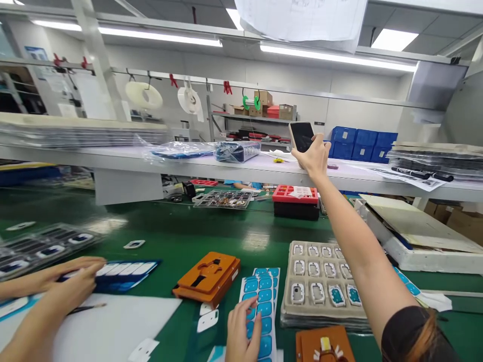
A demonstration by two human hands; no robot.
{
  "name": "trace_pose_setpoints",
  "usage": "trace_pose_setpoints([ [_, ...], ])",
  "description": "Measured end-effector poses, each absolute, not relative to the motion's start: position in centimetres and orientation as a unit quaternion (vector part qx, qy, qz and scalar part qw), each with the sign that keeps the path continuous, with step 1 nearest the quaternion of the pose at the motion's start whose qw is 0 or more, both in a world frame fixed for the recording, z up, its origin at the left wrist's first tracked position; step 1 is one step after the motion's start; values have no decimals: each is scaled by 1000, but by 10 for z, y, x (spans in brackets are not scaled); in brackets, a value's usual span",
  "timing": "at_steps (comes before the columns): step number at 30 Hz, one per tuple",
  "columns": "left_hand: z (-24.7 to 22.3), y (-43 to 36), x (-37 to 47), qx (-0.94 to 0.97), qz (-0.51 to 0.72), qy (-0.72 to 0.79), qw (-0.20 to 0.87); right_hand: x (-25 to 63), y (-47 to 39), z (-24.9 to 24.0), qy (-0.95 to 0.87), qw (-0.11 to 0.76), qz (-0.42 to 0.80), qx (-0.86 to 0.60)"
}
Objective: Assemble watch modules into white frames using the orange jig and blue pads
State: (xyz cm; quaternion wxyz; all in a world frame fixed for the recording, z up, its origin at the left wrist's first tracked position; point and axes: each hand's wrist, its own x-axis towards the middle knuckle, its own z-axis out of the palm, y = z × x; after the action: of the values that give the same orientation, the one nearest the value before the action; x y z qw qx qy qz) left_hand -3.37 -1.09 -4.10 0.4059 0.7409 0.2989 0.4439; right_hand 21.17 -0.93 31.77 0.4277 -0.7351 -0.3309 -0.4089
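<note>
My right hand (316,155) reaches up to the shelf, its fingers wrapped round a smartphone (302,136) with a dark screen. The phone is tilted upright above the shelf surface. Low in the middle, my left hand (243,329) rests with fingers apart on sheets of blue stickers (265,309). Left of those sheets sits an orange fixture block (207,274). To their right is a beige tray (305,306) of small white frames, some with blue inside. A second orange fixture (311,344) is at the bottom edge, partly cut off.
A co-worker's hands (77,281) work at the left over a blue sheet with white labels (128,271). The shelf (181,163) crosses above the bench, bearing plastic-wrapped packs (237,151). A red-topped box (295,201) stands underneath. A white foam box (426,246) is at right.
</note>
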Motion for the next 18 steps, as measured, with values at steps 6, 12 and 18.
trace_pose_setpoints([
  [6,-50,2,-34,736,430,309,421,214,-11,316,-336,457,-409,-715],
  [12,-56,7,-32,731,417,320,435,214,-12,318,-342,450,-395,-724],
  [18,-53,-3,-29,722,415,333,442,217,-11,317,-347,450,-407,-715],
])
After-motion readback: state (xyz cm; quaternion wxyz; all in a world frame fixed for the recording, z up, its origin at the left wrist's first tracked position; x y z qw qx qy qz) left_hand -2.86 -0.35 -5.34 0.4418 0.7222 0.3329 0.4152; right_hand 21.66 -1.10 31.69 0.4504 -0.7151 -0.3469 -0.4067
